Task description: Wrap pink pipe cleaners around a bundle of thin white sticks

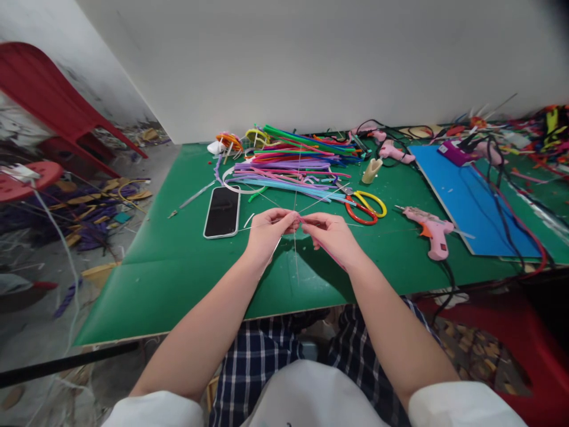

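Observation:
Above the front part of the green table my two hands meet, fingertips close together. My left hand [271,230] is closed in a pinch at the middle of several thin wires [296,261], which spread out like spokes around the fingers. Opposite it, my right hand [329,233] pinches a pink pipe cleaner [332,257], whose tail hangs below the palm along the wrist. The pink strand touches the wires where they cross; the fingers hide how it is wound there. Just behind the hands lies a pile of coloured pipe cleaners [288,174].
A phone [223,212] lies left of my hands on the green table [178,273]. Scissors [367,207] with red and yellow handles lie to the right. A pink glue gun [429,229] with a cable rests near a blue board [471,201]. A red chair [53,89] stands at left.

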`<action>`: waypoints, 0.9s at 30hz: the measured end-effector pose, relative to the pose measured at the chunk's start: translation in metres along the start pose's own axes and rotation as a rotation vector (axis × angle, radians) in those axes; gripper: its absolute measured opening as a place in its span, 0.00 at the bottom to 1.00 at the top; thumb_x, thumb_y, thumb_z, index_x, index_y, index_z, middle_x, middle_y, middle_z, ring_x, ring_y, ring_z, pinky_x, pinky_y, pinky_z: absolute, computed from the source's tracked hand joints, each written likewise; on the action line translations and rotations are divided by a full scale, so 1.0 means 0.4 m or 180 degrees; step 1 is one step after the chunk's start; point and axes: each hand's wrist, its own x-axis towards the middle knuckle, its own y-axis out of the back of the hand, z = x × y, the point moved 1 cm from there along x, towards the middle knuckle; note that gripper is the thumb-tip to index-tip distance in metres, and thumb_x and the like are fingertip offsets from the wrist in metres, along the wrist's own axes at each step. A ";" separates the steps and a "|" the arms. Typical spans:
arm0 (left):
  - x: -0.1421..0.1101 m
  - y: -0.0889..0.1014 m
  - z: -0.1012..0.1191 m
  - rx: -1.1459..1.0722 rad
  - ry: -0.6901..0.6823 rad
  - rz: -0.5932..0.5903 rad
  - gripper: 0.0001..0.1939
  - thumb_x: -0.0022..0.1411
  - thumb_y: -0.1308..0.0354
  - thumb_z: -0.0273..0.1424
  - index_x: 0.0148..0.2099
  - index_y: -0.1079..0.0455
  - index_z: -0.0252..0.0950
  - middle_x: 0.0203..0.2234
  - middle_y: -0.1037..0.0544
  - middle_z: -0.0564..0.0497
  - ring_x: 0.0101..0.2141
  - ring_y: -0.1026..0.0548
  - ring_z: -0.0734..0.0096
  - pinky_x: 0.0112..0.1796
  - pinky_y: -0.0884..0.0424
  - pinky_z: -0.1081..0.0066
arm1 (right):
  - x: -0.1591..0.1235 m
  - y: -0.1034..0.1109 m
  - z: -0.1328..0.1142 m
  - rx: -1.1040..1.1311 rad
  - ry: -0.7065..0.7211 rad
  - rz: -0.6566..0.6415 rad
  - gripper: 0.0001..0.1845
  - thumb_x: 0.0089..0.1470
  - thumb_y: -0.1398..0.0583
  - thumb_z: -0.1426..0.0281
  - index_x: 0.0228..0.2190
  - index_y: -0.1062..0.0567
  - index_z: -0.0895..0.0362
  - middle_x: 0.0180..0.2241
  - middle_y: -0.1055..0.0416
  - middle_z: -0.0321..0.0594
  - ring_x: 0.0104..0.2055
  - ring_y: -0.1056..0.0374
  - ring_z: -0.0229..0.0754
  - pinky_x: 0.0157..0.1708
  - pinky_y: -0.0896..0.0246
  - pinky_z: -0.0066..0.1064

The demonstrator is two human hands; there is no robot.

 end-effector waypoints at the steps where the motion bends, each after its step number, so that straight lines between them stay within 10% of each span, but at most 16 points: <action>1: 0.001 0.001 0.000 0.0018 -0.0026 0.0002 0.13 0.45 0.37 0.38 0.30 0.27 0.32 0.22 0.24 0.50 0.25 0.26 0.73 0.32 0.29 0.71 | -0.002 0.004 -0.003 -0.0136 -0.0035 -0.0029 0.14 0.44 0.40 0.63 0.34 0.25 0.55 0.25 0.30 0.36 0.17 0.43 0.30 0.17 0.42 0.26; 14: 0.006 0.007 -0.005 0.0160 -0.0324 0.0178 0.12 0.47 0.38 0.37 0.30 0.27 0.31 0.20 0.25 0.51 0.24 0.28 0.74 0.30 0.29 0.72 | -0.064 0.077 -0.076 -0.2532 0.0536 -0.0062 0.09 0.50 0.44 0.66 0.29 0.23 0.51 0.29 0.26 0.36 0.28 0.34 0.40 0.24 0.46 0.30; 27: 0.011 0.002 -0.008 0.0384 -0.0354 0.0341 0.11 0.47 0.39 0.35 0.28 0.28 0.31 0.20 0.25 0.51 0.24 0.28 0.73 0.31 0.29 0.71 | -0.134 -0.033 -0.121 -0.4000 0.1251 0.0824 0.14 0.55 0.49 0.66 0.25 0.27 0.55 0.24 0.30 0.35 0.25 0.36 0.34 0.20 0.58 0.29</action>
